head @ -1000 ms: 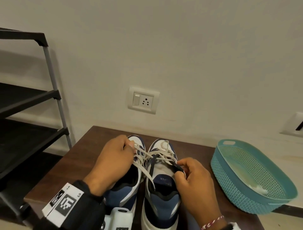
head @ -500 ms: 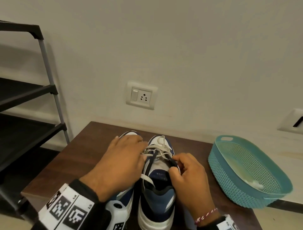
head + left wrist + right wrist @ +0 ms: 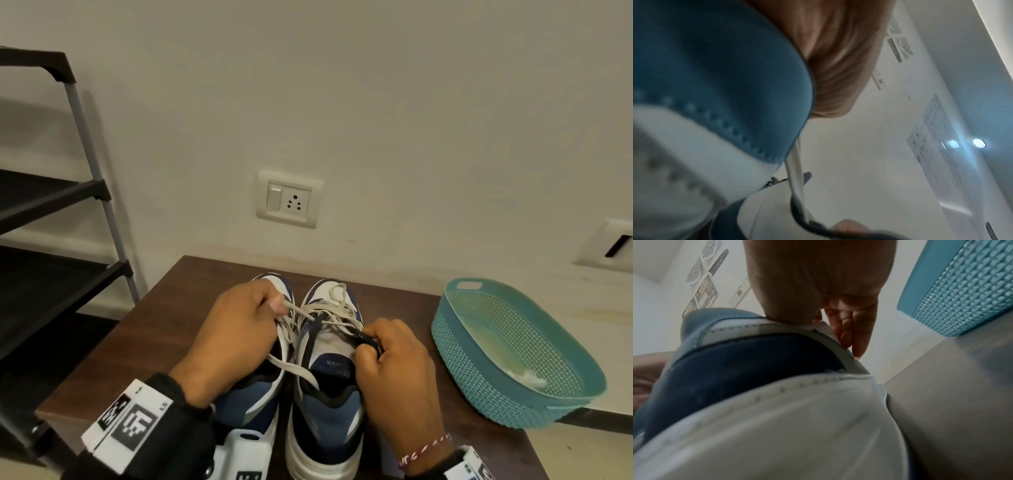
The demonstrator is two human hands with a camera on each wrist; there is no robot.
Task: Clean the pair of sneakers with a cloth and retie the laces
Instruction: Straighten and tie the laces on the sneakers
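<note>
Right sneaker: on the table, touching the left sneaker.
Right hand: pinches the sneaker's dark lace loop.
Left hand: grips its white lace; an uneven pull may undo the bow.
Basket: right of sneaker.

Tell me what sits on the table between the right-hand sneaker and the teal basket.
Only the right hand, pinching a lace beside the right sneaker; beyond it, bare brown table up to the teal basket, in the head view.

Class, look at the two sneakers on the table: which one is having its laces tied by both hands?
The right-hand sneaker, nearer the teal basket. Both hands pull its laces taut; the other's laces go nowhere near the right hand.
</note>
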